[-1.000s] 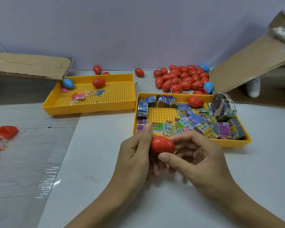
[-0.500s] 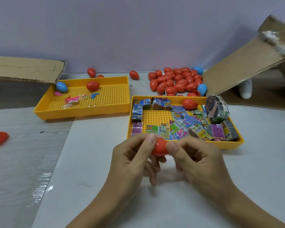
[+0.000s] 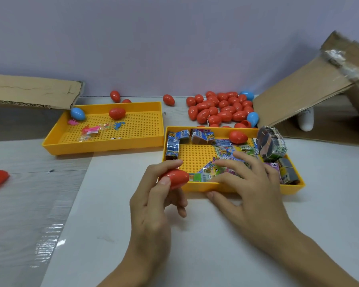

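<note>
The right hand (image 3: pixel 251 189) has released the red egg (image 3: pixel 177 178) and moved to 1 o'clock over the yellow tray (image 3: pixel 196 187), fingers open, spread over the packets (image 3: pixel 224 151). The left hand (image 3: pixel 153 206) pinches the red egg at the tray's 7 o'clock corner.

Left hand (image 3: pixel 151 206) pinches red egg (image 3: pixel 175 179); right hand (image 3: pixel 251 183) spread over leaflet tray (image 3: pixel 247 188)

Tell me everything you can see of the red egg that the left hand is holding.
The red egg is a glossy, smooth shell that looks like plastic. It appears closed. It lies sideways, one rounded end pointing right. The left hand pinches it between thumb and forefinger, above the white table, by the near left corner of a yellow tray. Nothing else visibly touches it.
</note>
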{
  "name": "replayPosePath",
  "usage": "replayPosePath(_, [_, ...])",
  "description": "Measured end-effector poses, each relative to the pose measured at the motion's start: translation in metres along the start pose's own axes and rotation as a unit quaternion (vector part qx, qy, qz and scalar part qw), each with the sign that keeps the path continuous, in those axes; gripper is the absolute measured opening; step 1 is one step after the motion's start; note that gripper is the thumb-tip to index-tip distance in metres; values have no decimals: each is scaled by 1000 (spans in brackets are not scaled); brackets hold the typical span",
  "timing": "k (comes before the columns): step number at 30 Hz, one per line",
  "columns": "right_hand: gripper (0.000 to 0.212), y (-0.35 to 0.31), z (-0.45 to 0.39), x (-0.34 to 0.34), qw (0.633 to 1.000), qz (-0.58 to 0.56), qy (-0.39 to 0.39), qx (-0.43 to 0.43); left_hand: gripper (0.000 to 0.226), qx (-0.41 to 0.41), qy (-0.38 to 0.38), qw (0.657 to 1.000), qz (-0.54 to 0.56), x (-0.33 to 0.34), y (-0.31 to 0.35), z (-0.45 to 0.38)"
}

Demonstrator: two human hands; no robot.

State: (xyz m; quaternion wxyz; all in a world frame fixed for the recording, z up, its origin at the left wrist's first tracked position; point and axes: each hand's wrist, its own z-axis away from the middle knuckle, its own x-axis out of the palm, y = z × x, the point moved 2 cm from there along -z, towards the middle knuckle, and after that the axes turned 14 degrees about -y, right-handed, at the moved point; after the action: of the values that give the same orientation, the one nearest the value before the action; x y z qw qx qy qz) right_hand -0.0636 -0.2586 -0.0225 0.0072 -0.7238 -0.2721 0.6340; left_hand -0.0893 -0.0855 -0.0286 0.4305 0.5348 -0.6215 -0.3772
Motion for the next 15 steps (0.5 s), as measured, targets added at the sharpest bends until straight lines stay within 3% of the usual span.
replayPosePath(6, [9, -4, 0, -2, 996, -73, 44, -4, 30, -26, -8, 1000, -12, 0, -3, 0])
replayPosePath(15, [8, -2, 2, -6, 994, -110, 20, -14, 31, -38, -23, 999, -13, 2, -4, 0])
